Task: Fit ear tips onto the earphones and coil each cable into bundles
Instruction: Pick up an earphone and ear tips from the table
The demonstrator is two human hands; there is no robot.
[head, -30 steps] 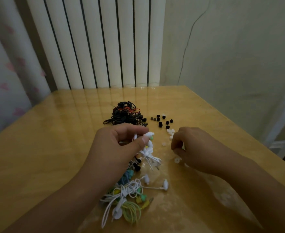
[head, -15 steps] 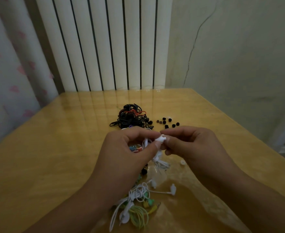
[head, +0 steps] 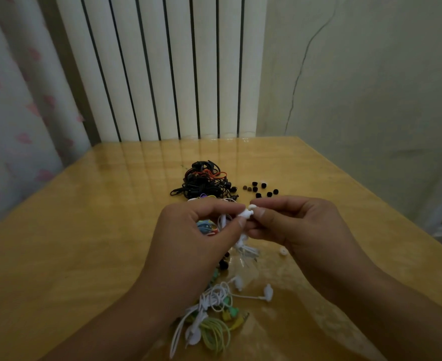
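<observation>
1. The left hand (head: 188,238) is curled, thumb and forefinger pinching a white earbud (head: 245,213) above the desk (head: 84,230).
2. The right hand (head: 300,227) is curled too, its fingertips pinching a white tip (head: 252,206) that touches the earbud's end; whether the tip is seated cannot be told.
3. The earbud's white cable (head: 243,246) hangs from between the hands; its upper run is hidden by the fingers.
4. Below the hands lies a tangle of white, green and yellow earphones (head: 214,308), partly covered by the left wrist.
5. A blue bundle (head: 204,226) shows only as a sliver behind the left hand.
6. A black heap (head: 204,182) of cables sits farther back, with orange strands in it; single sets cannot be made out.
7. Black tips (head: 260,188) lie scattered just right of the heap.
8. One white tip (head: 283,251) lies on the desk beside the right hand.
</observation>
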